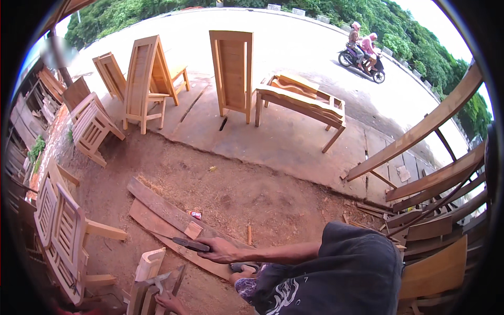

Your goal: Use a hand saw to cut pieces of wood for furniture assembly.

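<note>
My right hand is closed round a dark-handled tool whose thin end points left, above a long brown board lying on the ground. A small wood block rests on that board. Low in the view, my left hand is partly visible, its fingers curled beside a grey metal T-shaped piece and upright wooden parts. What exactly the left fingers grip is hidden.
Wooden chairs and a table frame stand on the concrete strip ahead. Slatted furniture parts lean at left; planks are piled at right. A sandalled foot is by the board. A motorcycle is on the road.
</note>
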{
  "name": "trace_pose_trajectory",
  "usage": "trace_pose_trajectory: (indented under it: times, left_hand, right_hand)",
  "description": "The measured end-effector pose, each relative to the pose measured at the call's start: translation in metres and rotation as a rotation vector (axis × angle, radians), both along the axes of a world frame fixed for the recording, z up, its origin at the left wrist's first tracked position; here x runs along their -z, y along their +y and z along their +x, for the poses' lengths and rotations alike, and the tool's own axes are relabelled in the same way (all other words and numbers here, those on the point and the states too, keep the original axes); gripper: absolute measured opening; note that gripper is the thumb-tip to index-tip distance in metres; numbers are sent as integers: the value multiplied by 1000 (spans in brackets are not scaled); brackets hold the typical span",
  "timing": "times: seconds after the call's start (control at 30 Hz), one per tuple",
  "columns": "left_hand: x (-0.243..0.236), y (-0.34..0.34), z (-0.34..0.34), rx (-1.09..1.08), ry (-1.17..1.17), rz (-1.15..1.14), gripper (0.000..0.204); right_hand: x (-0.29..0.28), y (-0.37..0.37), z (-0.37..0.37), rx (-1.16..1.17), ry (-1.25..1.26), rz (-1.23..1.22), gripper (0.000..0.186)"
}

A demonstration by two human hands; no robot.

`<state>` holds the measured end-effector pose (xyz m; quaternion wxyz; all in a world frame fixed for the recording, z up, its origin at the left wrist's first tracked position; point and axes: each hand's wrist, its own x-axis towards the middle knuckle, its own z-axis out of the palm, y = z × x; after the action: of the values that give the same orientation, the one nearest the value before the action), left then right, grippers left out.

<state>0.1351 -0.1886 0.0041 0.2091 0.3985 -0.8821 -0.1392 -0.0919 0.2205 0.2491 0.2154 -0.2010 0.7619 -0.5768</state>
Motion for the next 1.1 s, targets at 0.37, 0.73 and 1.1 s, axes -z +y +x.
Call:
trace_pose_trajectory:
  times: [0.37, 0.73, 1.1]
  left_hand:
    - [2, 23, -58, -111, -208, 120, 54]
    - [-5, 24, -52, -178, -263, 229, 60]
    - [6, 33, -69, -331, -342, 150, 71]
  right_hand:
    - [15, -38, -13, -44, -64, 197, 46]
    - [54, -58, 14, -418, -22, 137, 47]
    - [43, -10, 32, -570, 30, 193, 55]
